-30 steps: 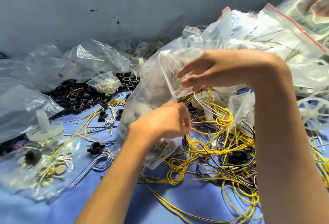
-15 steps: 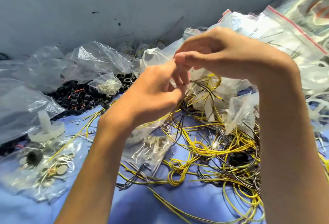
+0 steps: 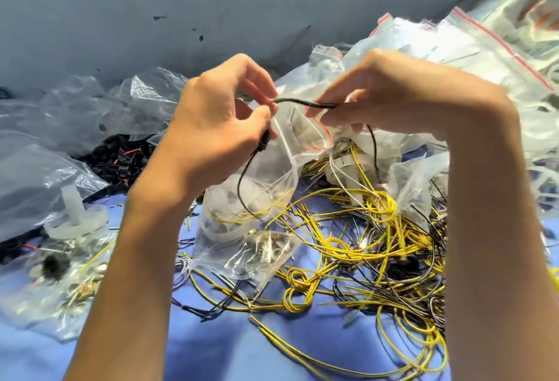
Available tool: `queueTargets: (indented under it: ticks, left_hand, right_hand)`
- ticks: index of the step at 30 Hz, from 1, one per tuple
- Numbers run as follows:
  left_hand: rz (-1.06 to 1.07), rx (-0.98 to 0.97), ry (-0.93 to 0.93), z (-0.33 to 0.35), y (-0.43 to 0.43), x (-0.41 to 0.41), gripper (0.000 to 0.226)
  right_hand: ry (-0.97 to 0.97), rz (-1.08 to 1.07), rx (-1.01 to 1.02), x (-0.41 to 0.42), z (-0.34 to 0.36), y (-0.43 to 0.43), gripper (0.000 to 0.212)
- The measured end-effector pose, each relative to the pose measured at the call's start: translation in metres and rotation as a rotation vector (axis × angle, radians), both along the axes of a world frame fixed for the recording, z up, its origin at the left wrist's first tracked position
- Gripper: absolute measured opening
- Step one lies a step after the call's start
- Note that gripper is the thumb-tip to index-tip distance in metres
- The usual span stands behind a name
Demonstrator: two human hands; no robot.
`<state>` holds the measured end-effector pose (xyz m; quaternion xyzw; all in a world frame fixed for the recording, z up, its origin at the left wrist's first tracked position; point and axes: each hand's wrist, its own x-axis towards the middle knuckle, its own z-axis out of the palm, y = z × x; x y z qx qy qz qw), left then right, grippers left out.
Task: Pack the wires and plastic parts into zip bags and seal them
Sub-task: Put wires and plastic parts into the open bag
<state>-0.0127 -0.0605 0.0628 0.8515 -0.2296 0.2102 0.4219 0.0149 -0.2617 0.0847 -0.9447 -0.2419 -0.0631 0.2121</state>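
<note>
Hands both pinching, left hand (image 3: 223,126) and right hand (image 3: 393,99) stretch a black wire (image 3: 305,103) over the open zip bag (image 3: 260,193) hanging at their 6 o'clock, and its tail, dropping at 5 o'clock into the yellow wires (image 3: 363,244), likely snags, dragging the tangle along.

Run of black wire (image 3: 305,102) thru left hand (image 3: 217,120) & right hand (image 3: 393,93) hidden by fingers; can't tell if strands below are same wire. Mouth of zip bag (image 3: 266,187) partly behind left hand, contents hazy thru plastic. Bottom-left parts bag (image 3: 54,277) blurred, items unreadable. Top-rt red-strip bags (image 3: 484,56) cut off by edge. Pile of black parts (image 3: 121,159) half under clear bags (image 3: 45,184).
</note>
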Motion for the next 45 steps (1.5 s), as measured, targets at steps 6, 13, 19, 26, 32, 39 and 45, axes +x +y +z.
queueTargets:
  ticks: [6, 13, 19, 26, 32, 39, 45]
  left_hand:
    - [0.218, -0.137, -0.049, 0.001, 0.003, 0.006, 0.015]
    - [0.357, -0.166, 0.068, -0.006, 0.006, 0.012, 0.007]
    - [0.212, -0.430, 0.199, 0.000, 0.002, 0.010, 0.015]
    - [0.141, -0.558, 0.232, 0.005, -0.006, 0.004, 0.014]
    - [0.033, -0.652, 0.213, 0.006, -0.010, 0.002, 0.010]
    - [-0.030, -0.741, 0.199, 0.005, -0.010, 0.001, 0.009]
    - [-0.133, -0.912, 0.268, 0.007, -0.011, 0.002, 0.009]
  right_hand:
    - [-0.059, -0.010, 0.014, -0.002, -0.001, 0.012, 0.062]
    - [-0.241, -0.043, 0.049, -0.004, -0.001, 0.046, 0.099]
    - [-0.081, 0.048, -0.149, -0.002, -0.013, 0.054, 0.104]
    - [-0.121, 0.215, 0.069, -0.003, -0.006, 0.054, 0.058]
    - [-0.149, 0.153, 0.131, -0.003, -0.004, 0.058, 0.055]
    - [-0.097, 0.170, 0.239, -0.008, -0.001, 0.053, 0.048]
    - [-0.271, 0.079, 0.169, -0.006, -0.003, 0.048, 0.034]
